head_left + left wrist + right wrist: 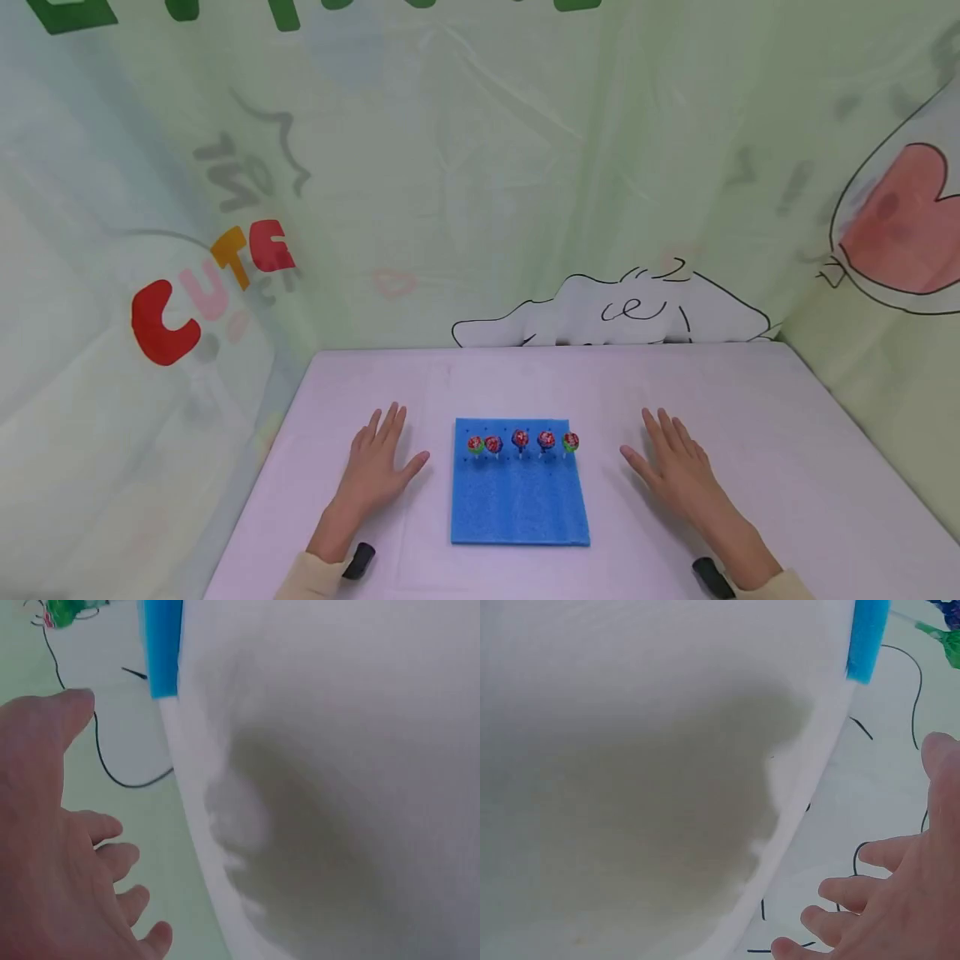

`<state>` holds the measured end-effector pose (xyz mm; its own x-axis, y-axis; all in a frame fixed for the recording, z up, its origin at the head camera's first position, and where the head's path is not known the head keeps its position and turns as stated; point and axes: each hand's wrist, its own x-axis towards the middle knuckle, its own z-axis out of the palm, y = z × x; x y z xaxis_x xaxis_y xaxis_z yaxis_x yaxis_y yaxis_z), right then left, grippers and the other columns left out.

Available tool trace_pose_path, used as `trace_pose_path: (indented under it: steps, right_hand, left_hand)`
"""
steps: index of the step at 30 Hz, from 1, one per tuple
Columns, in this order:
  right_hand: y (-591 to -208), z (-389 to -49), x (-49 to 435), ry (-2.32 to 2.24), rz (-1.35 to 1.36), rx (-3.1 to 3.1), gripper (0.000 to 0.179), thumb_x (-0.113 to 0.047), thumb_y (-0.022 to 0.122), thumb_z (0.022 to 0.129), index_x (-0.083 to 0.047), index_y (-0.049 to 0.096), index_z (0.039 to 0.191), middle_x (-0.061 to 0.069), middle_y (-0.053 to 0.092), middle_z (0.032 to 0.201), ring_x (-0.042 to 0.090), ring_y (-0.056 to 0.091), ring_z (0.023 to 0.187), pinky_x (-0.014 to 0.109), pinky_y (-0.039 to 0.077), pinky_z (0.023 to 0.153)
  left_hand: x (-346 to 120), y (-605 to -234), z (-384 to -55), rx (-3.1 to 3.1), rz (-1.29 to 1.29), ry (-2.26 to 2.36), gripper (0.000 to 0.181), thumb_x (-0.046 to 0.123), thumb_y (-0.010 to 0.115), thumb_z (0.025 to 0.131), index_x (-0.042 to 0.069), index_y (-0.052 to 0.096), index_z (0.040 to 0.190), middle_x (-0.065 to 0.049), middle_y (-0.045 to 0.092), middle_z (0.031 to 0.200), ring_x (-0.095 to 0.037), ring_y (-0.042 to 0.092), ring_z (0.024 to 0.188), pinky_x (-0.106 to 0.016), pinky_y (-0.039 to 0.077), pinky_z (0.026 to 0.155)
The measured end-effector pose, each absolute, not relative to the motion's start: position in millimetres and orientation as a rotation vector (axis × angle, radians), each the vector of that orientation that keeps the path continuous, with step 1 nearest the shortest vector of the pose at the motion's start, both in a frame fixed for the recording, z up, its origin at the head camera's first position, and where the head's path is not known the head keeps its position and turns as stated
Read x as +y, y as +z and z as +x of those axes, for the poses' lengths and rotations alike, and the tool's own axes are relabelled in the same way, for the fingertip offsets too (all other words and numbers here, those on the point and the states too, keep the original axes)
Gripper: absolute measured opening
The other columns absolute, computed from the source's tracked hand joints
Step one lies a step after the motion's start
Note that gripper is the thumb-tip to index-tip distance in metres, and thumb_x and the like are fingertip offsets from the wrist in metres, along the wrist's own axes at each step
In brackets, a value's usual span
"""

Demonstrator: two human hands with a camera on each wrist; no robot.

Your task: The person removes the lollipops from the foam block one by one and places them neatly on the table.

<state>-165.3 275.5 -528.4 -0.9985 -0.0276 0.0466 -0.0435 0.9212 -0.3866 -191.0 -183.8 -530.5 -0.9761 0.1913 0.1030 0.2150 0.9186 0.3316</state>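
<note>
A flat blue foam board lies on the table between the two hands. Several lollipops in shiny wrappers stand in a row across its upper half, sticks down, near lines of small holes. The leftmost lollipop and the rightmost lollipop show green and red; those between are red and dark blue. Left of the board, my left hand is spread with straight fingers and holds nothing. My right hand is spread the same way to the board's right, also holding nothing. Both wrist views show shadows of the hands on the tablecloth.
A pale cloth covers the table. Behind it hangs a printed light-green curtain, which continues along both sides. Each wrist carries a dark device, the left device and the right device, beside light sleeves.
</note>
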Motion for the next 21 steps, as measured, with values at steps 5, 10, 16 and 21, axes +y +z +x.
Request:
trace_pose_path:
  steps: [5,10,16,21]
  right_hand:
    - [-520.1,-162.7,269.2,0.623,0.078,-3.037,0.089,-0.055,0.054,0.099,0.0,0.019,0.159,0.034,0.019,0.161,0.055,0.016,0.146,0.077,0.016,0.111]
    - [-511.9,-161.7,258.3,0.626,0.077,-3.048,0.09,-0.057,0.055,0.098,-0.002,0.019,0.159,0.033,0.022,0.16,0.055,0.024,0.144,0.075,0.026,0.109]
    - [-504.3,-160.4,244.1,0.683,0.163,-3.03,0.088,-0.056,0.058,0.097,-0.004,0.024,0.159,0.031,0.031,0.157,0.054,0.034,0.141,0.07,0.036,0.105]
    - [-496.1,-157.4,229.4,0.717,0.232,-3.041,0.083,-0.056,0.058,0.097,-0.008,0.027,0.158,0.029,0.036,0.155,0.052,0.039,0.14,0.069,0.04,0.103]
  left_hand:
    - [-165.5,-531.5,-185.1,-3.028,-0.448,-0.509,0.09,0.065,0.056,0.092,0.013,0.026,0.16,-0.008,0.024,0.168,-0.036,0.018,0.155,-0.06,0.022,0.121]
    - [-147.6,-533.0,-179.6,-3.069,-0.548,-0.5,0.094,0.069,0.055,0.09,0.014,0.025,0.161,-0.005,0.024,0.168,-0.032,0.019,0.156,-0.058,0.024,0.122]
    - [-133.2,-534.8,-178.1,-3.095,-0.633,-0.492,0.101,0.077,0.05,0.088,0.013,0.023,0.161,-0.007,0.022,0.169,-0.034,0.017,0.156,-0.059,0.025,0.121]
    - [-128.7,-538.1,-180.5,-3.086,-0.686,-0.445,0.103,0.081,0.048,0.086,0.014,0.025,0.161,-0.005,0.02,0.169,-0.035,0.017,0.156,-0.058,0.028,0.12]
